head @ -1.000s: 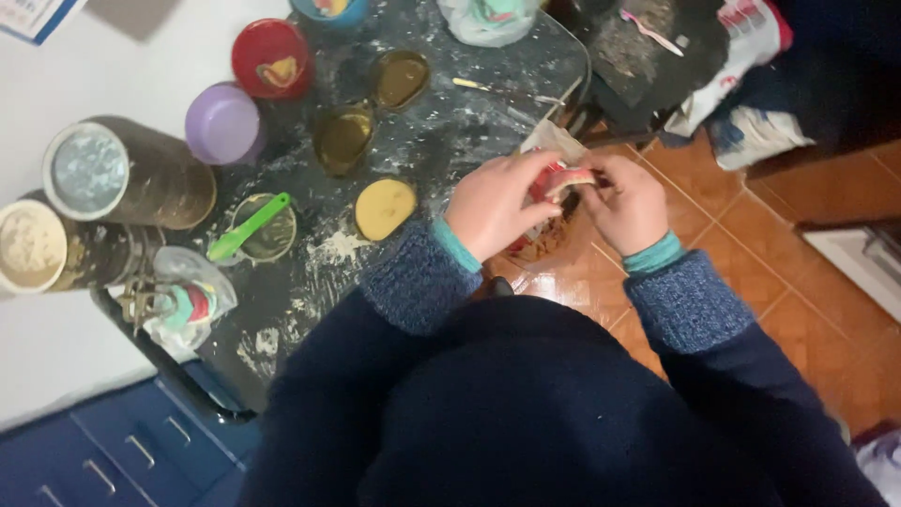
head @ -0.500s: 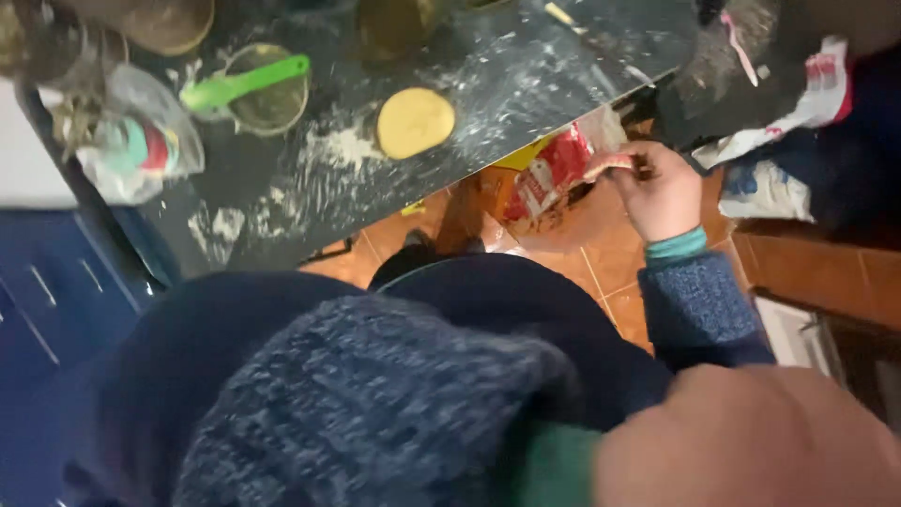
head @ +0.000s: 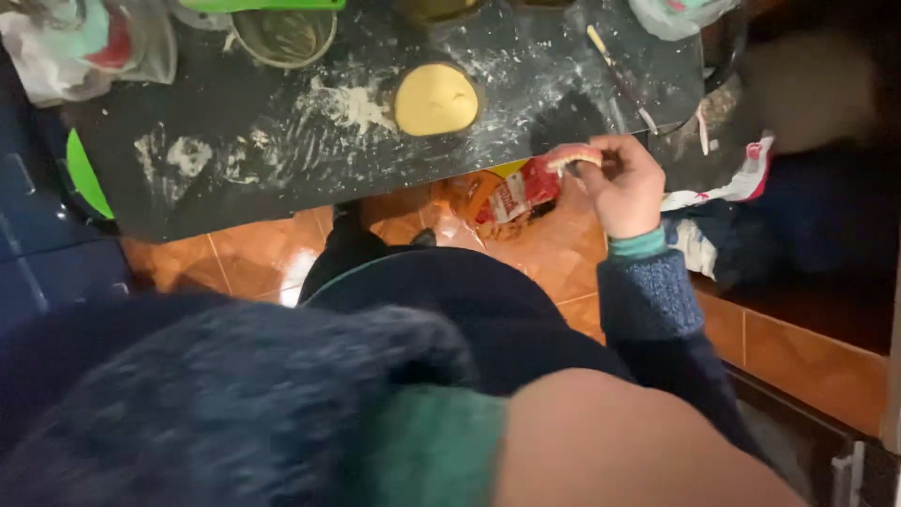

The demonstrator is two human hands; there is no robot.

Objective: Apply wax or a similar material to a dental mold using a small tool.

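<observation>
My right hand (head: 624,183) pinches the top of a red and yellow packet (head: 511,192), which hangs just below the near edge of the dark, flour-dusted table (head: 235,178). A flat round disc of yellow dough (head: 436,99) lies on the table a little up and left of that hand. My left hand (head: 619,446) is raised very close to the camera, blurred, at the end of a blue knitted sleeve with a green cuff. Its fingers are out of sight.
A round metal tin (head: 282,33) and a green utensil (head: 263,5) sit at the table's far side. A clear plastic bag (head: 84,42) lies at the top left. A thin stick (head: 615,61) rests right of the dough. Orange floor tiles (head: 253,258) show below, crumpled wrappers (head: 723,183) to the right.
My left hand has left the packet and risen up close to the camera. My right hand still holds the packet by the table edge. The view has tilted downward.
</observation>
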